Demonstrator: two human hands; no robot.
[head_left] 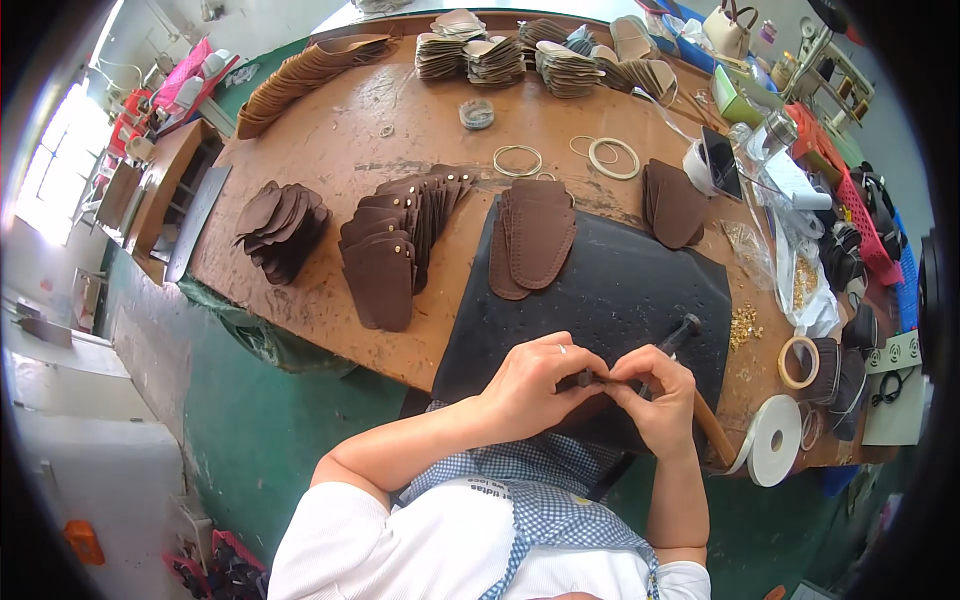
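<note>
Two hands: left hand (540, 388) and right hand (655, 400), pinching one brown piece (594, 406).
Brown piece: between them, largely hidden.
Advisable grip: probably light, steady, edges level.
Wooden handle (712, 432): just beside right hand.

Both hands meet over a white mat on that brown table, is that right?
Not quite: the mat is black, not white, as the head view shows. The left hand and right hand do meet over it, and the table is brown.
</note>
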